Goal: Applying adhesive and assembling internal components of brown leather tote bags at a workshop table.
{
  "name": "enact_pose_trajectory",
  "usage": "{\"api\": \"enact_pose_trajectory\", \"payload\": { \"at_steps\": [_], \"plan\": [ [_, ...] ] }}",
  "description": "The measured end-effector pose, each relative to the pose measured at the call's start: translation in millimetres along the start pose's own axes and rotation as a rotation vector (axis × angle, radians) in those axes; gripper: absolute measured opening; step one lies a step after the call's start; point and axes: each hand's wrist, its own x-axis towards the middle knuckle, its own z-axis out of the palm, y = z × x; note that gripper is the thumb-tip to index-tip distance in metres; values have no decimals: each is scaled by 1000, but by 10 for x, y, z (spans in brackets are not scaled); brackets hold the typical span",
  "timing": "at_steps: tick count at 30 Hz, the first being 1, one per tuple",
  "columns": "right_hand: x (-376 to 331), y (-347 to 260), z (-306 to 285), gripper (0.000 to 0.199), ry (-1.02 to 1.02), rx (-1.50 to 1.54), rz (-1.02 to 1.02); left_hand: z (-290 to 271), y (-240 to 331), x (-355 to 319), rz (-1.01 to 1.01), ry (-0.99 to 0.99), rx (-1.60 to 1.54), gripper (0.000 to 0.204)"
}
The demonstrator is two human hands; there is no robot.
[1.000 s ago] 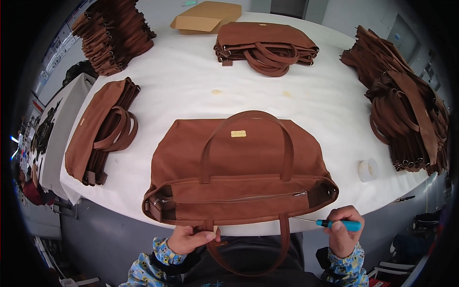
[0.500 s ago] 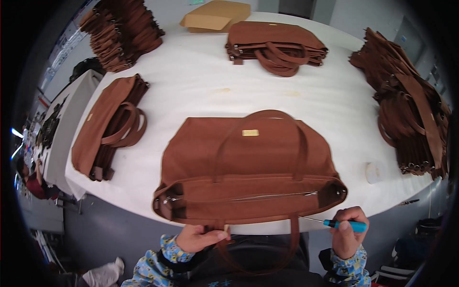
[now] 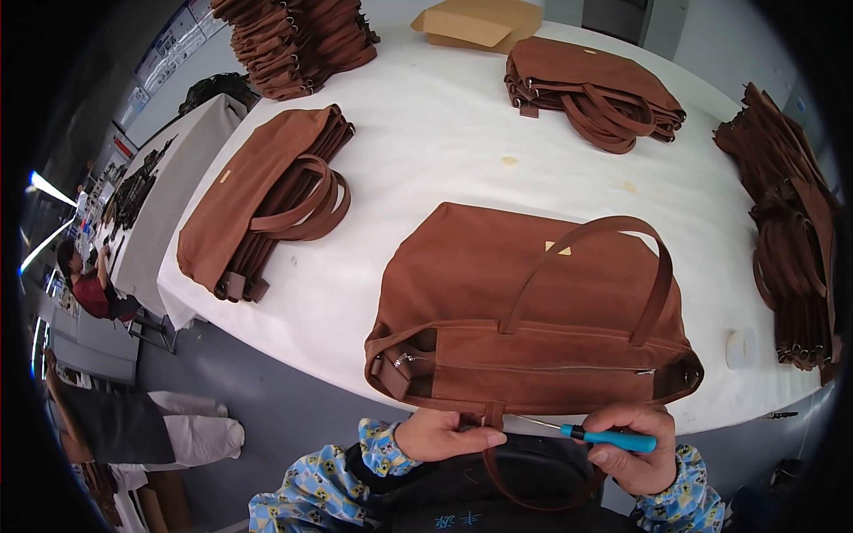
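Note:
A brown tote bag [image 3: 524, 284] lies at the table's near edge, its mouth toward me and a metal zipper [image 3: 613, 370] along the opening. My left hand [image 3: 449, 435] pinches the base of the near handle [image 3: 494, 416] at the bag's rim, thumb on top. In my right hand [image 3: 635, 453] is a small screwdriver [image 3: 613, 438] with a teal handle, black collar and thin metal shaft. Its shaft points left along the rim, the end close to the pinched handle base. Whether the tip touches the bag I cannot tell. The far handle [image 3: 657, 284] arches over the bag's front.
Folded brown bags [image 3: 258, 195] lie at the left, with another stack [image 3: 595, 80] at the back. More bags are heaped far left [image 3: 293, 44] and along the right edge [image 3: 786, 231]. A cardboard box [image 3: 480, 22] and a clear round container [image 3: 739, 349] are on the white table [image 3: 418, 151].
The view has shifted left, so the bag appears farther right. My right hand has brought the screwdriver leftward, from the right end of the near handle to beside my left hand.

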Motion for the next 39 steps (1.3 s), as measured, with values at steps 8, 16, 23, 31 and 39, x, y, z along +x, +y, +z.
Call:
{"api": "enact_pose_trajectory", "payload": {
  "at_steps": [8,16,23,31,39],
  "plan": [
    [59,32,35,24,6,-74,-31,-13,-31,30,168,-1,129,24],
    [79,53,60,24,30,-80,-7,-8,-23,33,195,6,156,26],
    [78,73,38,25,18,-126,-57,-5,-20,47,222,9,139,27],
    [82,79,49,23,33,-110,-41,-10,17,31,143,0,141,19],
    [77,59,53,25,28,-145,-58,-27,22,52,195,-21,171,18]
  ]
}}
